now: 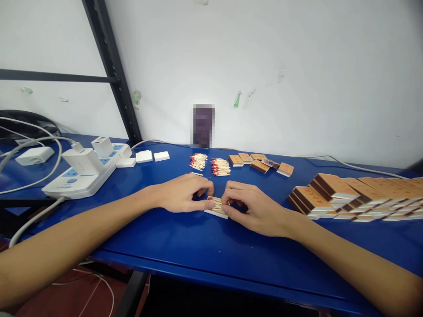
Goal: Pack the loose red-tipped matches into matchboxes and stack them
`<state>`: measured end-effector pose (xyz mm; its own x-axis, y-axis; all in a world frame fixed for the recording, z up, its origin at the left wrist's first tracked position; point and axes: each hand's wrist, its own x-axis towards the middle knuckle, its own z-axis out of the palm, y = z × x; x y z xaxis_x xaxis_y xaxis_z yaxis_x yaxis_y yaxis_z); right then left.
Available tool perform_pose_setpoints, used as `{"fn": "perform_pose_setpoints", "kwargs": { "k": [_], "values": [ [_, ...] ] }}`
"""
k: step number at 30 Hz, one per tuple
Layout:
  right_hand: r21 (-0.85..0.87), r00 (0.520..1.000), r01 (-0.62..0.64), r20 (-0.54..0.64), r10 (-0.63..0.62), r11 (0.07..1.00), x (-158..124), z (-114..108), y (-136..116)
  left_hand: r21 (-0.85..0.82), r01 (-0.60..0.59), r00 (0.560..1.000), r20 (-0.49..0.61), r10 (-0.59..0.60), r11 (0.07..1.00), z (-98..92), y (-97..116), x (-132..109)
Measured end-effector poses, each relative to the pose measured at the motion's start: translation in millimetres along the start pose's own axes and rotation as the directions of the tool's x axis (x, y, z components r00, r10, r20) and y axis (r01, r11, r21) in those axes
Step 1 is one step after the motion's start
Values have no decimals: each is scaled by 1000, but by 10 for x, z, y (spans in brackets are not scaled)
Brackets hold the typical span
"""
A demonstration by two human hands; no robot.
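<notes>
- Pale wall (264,66), scuffed here and there, rises behind the back edge of a glossy blue desk (185,251).
- About midway between the desk's front and back edges lies a small white matchbox tray (216,213), with matches (217,204) lying in it.
- Left hand (187,192): its thumb tip touches the tray's left part, over the matches, and its other fingers bend toward the far side.
- Right hand (253,204): thumb and forefinger come close together at the tray's right end (I cannot tell whether either hand grips the tray, a match or neither).
- Beyond the hands, toward the back edge, sit two heaps of red-tipped matches, a left heap (198,161) and a right heap (220,167).
- Just right of these, several brown matchbox covers (235,160) lie scattered; a large stack of matchboxes (330,189) fills the desk's right end.
- Toward the back left corner are white boxlike pieces (161,156) and a power strip (74,180) with chargers plugged in.
- Against the wall stands a dark, pixelated shape (204,127); a black rack post (112,70) slants at left, and reddish floor (82,290) shows below the front edge.
</notes>
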<state>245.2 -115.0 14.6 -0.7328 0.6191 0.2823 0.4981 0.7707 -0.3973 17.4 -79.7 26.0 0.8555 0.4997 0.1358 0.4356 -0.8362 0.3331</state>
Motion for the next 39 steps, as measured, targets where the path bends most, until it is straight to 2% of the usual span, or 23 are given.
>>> {"fn": "perform_pose_setpoints", "kwargs": {
  "k": [11, 18, 34, 39],
  "values": [
    [39, 999, 20, 25, -21, 999, -36, -11, -25, 0, 16, 1000, 21, -16, 1000, 11, -14, 4],
    [38, 999, 16, -48, -14, 999, -17, 12, 6, 26, -16, 1000, 10, 16, 1000, 1, -9, -14],
    [66, 994, -39, -95, 45, 997, 15, 49, 78, -7, 17, 1000, -3, -17, 1000, 40, -26, 15],
    [86, 994, -53, -93, 61, 995, 28, 70, 72, -7, -12, 998, -60, 12, 1000, 29, 11, -3]
  ]
}}
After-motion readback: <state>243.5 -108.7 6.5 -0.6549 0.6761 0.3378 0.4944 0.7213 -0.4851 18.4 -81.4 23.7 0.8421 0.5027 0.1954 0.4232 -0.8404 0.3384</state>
